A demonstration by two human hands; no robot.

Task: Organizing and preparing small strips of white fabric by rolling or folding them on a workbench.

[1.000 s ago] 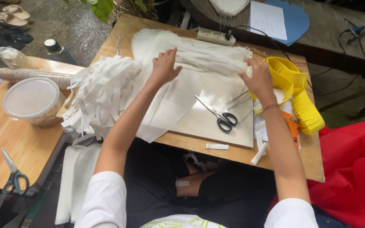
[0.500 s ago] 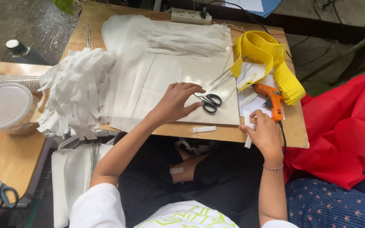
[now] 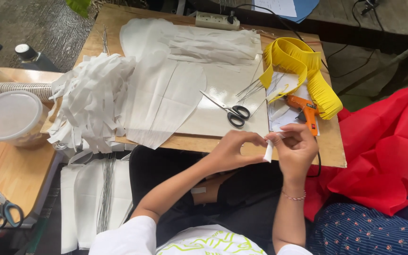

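Observation:
My left hand (image 3: 236,150) and my right hand (image 3: 296,146) meet just in front of the wooden table's near edge (image 3: 185,141), both pinching a small white strip (image 3: 268,151) between their fingertips. Black-handled scissors (image 3: 230,111) lie on the pale board (image 3: 223,89) just beyond my hands. An orange glue gun (image 3: 304,109) rests to the right of them, on white paper. Large white fabric pieces (image 3: 166,89) cover the board's left part.
A heap of white fringe strips (image 3: 90,101) sits at the table's left. Yellow fringed ribbon (image 3: 303,63) and a power strip (image 3: 215,20) are at the back. A clear lidded tub (image 3: 9,117) and blue-handled scissors (image 3: 2,208) lie on the side table. Red fabric (image 3: 383,151) is at right.
Both hands left the white fabric on the board and came back to the near edge. The right hand picked up the small white strip, and the left hand joined it.

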